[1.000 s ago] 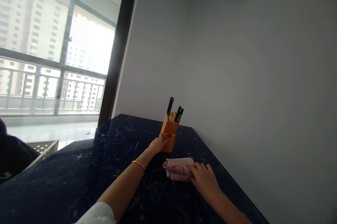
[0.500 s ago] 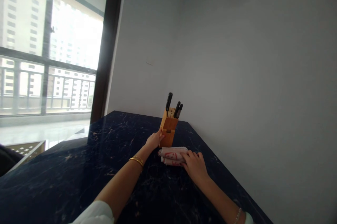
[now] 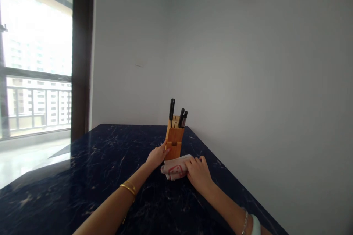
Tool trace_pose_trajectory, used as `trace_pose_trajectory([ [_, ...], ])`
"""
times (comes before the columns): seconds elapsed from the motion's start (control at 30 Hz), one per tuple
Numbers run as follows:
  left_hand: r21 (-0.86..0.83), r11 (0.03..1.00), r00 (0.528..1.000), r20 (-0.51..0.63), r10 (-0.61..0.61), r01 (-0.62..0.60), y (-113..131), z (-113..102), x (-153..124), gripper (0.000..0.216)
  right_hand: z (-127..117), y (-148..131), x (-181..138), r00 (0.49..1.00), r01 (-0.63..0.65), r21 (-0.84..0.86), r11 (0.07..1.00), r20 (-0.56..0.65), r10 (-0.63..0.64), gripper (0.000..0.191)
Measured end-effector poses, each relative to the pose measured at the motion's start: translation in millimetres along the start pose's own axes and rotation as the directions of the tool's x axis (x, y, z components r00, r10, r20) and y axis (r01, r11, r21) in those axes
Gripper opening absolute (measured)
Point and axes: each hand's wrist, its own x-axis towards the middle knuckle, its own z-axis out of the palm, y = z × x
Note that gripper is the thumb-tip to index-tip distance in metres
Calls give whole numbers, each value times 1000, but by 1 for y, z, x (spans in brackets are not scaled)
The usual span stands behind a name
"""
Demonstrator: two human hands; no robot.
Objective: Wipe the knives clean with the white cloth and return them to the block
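A wooden knife block stands upright on the dark marbled table, with several black-handled knives in its top slots. My left hand grips the block's lower left side, the thumb across its front. Just in front of the block's base is a folded pale cloth with red markings. My right hand has its fingers closed on the right end of this cloth. The cloth touches or nearly touches the base; I cannot tell which.
A grey wall runs along the table's right edge, and another wall stands behind the far edge. To the left, beyond a dark frame, are a bright window and a railing.
The camera view has turned, so the window slides left. The cloth in my right hand has tilted, its right end raised closer to the block. My left hand stays on the block.
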Motion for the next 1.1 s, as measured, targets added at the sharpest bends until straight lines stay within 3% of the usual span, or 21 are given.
trace_pose_trajectory([
  [0.27,72,997,1000,-21,-3,4,34,25,1,55,7,16,2,1000,-25,27,999,-4,25,20],
  [0.53,90,996,1000,-12,-11,12,47,32,1,55,11,21,5,997,44,38,998,54,-46,25],
  [0.8,52,998,1000,26,17,-19,45,26,0,56,8,17,-3,994,43,-6,999,98,-42,31],
  [0.97,6,999,999,12,53,-53,36,15,-5,46,-16,8,-5,995,13,3,1000,100,-13,24],
  [1.1,-4,996,994,-62,88,-88,25,-4,-17,34,-34,-11,-3,995,56,122,991,75,-65,19],
])
